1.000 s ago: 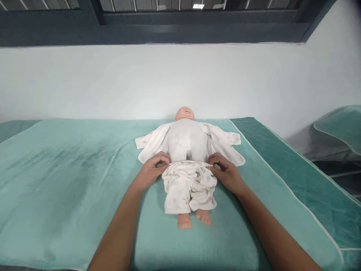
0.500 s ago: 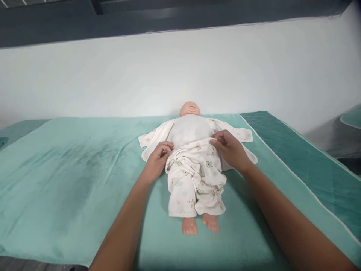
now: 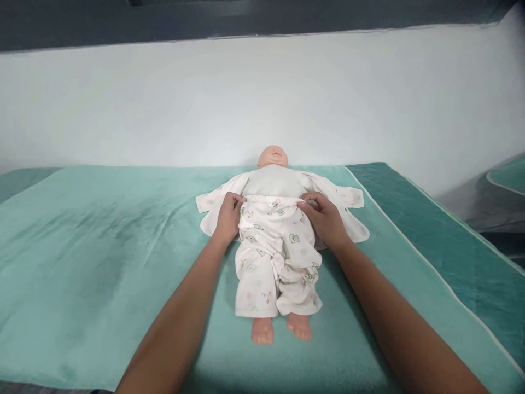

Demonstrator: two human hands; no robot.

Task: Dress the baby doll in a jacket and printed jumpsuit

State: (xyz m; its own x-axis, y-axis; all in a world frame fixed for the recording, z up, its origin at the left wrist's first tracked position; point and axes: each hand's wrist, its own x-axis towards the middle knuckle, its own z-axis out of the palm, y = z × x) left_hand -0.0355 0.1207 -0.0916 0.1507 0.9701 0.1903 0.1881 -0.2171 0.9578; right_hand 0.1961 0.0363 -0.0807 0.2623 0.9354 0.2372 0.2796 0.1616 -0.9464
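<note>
A wide teal blanket (image 3: 102,246) covers a padded table, w/ a plain white wall (image 3: 262,98) behind it and a darker green cover (image 3: 443,235) along the right side. Another teal-covered surface (image 3: 506,175) shows at the far right edge.

Centre of the view: a baby doll (image 3: 273,158) lies on its back on the blanket. Its long axis runs straight away from the viewer, head at the far end near the wall, bare feet (image 3: 281,328) closest to the viewer. An open white jacket (image 3: 348,213) is spread flat under the doll's torso, sleeves out to both sides.

White printed trousers (image 3: 274,257) cover the doll's legs; the gathered waistband (image 3: 270,200) sits across the belly, at right angles to the body axis.

Both forearms reach forward from the bottom of the frame, one each side of the doll's legs. Left hand (image 3: 227,216) is at the left end of the waistband, fingers curled, pinching the fabric edge. Right hand (image 3: 324,216) is at the right end, thumb and fingers also closed on the band. The hands are level w/ each other, approx. equally near the waist, so neither leads. The doll's chest and head lie just beyond the hands, feet behind them toward the viewer.
</note>
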